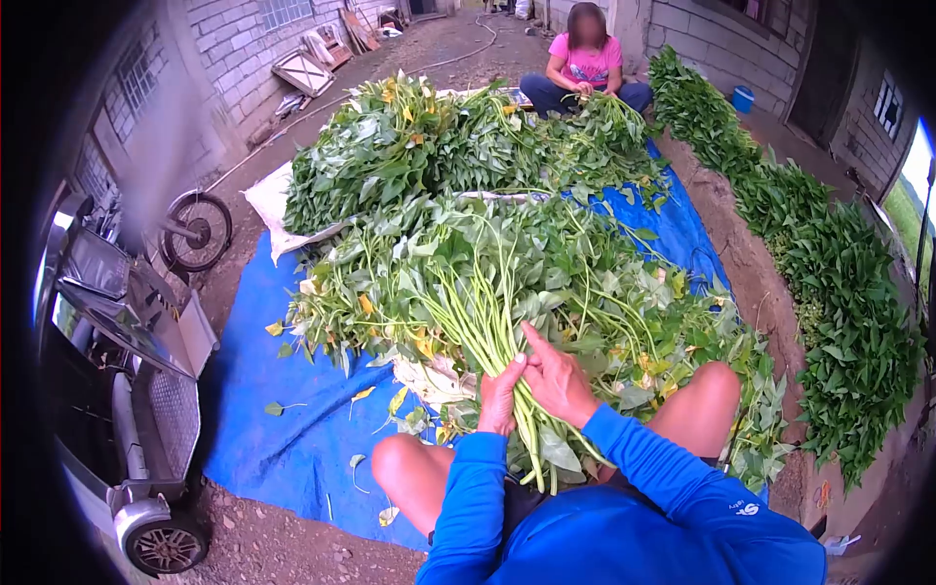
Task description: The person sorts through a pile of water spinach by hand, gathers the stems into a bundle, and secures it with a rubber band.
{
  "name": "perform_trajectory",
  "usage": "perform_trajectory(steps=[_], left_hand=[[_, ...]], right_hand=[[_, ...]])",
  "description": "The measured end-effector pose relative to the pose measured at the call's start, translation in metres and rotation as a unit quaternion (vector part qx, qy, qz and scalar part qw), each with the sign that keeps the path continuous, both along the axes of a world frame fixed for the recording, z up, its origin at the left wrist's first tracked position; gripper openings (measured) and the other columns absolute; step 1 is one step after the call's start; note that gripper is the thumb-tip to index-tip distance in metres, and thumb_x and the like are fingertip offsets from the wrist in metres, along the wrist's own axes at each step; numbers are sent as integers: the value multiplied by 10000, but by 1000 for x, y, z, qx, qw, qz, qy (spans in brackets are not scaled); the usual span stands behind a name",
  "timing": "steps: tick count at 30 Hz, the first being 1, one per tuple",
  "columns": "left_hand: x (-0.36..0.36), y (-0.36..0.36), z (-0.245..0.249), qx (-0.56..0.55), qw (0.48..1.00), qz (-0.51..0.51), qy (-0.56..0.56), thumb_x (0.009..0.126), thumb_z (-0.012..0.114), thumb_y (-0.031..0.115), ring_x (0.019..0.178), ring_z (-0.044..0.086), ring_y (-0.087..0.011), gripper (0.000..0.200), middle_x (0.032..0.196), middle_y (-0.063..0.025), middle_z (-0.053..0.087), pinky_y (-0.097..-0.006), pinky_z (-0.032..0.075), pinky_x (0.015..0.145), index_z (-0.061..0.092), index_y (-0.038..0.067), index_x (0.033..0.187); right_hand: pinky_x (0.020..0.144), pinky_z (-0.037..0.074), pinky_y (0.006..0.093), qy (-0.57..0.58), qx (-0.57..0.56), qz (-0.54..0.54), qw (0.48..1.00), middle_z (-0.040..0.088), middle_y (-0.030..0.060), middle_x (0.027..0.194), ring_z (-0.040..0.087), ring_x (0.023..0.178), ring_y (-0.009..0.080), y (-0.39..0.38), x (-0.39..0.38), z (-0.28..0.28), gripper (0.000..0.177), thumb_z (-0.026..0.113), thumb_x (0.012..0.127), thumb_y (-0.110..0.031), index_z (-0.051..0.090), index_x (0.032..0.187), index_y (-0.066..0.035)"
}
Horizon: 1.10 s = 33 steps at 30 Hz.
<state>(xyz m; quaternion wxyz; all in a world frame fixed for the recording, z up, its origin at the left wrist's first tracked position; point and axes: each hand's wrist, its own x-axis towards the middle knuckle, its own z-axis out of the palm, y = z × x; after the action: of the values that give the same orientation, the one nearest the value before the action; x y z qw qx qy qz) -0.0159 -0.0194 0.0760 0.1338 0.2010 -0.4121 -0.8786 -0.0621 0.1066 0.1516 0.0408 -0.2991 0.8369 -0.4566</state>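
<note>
My left hand is closed round a bunch of long leafy green stems, just above my lap. The leafy ends fan out away from me, and the cut ends hang down between my knees. My right hand lies against the right side of the same bunch. Its index finger points forward along the stems while the other fingers are curled, partly hidden. Past the bunch, a loose heap of leafy vines with some yellow leaves spreads over a blue tarp.
A larger leafy pile lies farther back, near a seated person in a pink shirt handling greens. Bundled greens line the right ledge. At left stand a parked vehicle and a wheel. A blue bucket sits back right.
</note>
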Motion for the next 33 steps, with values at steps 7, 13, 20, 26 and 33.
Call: perform_trajectory(steps=[7, 13, 20, 26, 33], left_hand=[[-7, -17, 57, 7, 999, 47, 24, 900, 779, 130, 879, 726, -182, 433, 1062, -82, 732, -315, 625, 807, 655, -35, 1280], [1, -42, 86, -33, 998, 35, 43, 914, 767, 174, 859, 759, -232, 438, 1014, -119, 719, -374, 676, 795, 611, -20, 1275], [11, -30, 110, -14, 998, 57, 38, 899, 724, 104, 891, 728, -222, 548, 1074, -102, 665, -368, 663, 818, 539, -13, 1402], [14, -20, 107, -11, 998, 63, 25, 906, 726, 119, 861, 719, -205, 500, 1071, -103, 670, -356, 660, 778, 561, -4, 1362], [4, -19, 84, -107, 984, 139, 17, 904, 775, 154, 724, 650, -150, 202, 858, -24, 648, -303, 558, 660, 669, 20, 1012]], right_hand=[[930, 591, 410, 37, -111, 47, 992, 748, 227, 1211, 762, 1008, 285, 28, -15, 73, 473, 695, 953, -121, 655, 1393, 47], [715, 513, 260, -25, -136, 0, 990, 711, -1, 937, 617, 816, 50, 116, -38, 129, 147, 705, 992, -92, 762, 1091, 1], [812, 542, 409, 179, -33, 101, 978, 687, 128, 1041, 657, 918, 303, 120, -19, 110, 216, 729, 868, -54, 796, 1073, -42], [903, 512, 437, 364, 62, 113, 923, 649, 125, 1034, 627, 982, 325, 127, -24, 98, 200, 755, 868, -126, 761, 1050, -41], [793, 547, 514, -70, -7, 123, 990, 727, 237, 929, 701, 873, 441, 135, 24, 86, 237, 643, 978, -175, 727, 1001, 44]])
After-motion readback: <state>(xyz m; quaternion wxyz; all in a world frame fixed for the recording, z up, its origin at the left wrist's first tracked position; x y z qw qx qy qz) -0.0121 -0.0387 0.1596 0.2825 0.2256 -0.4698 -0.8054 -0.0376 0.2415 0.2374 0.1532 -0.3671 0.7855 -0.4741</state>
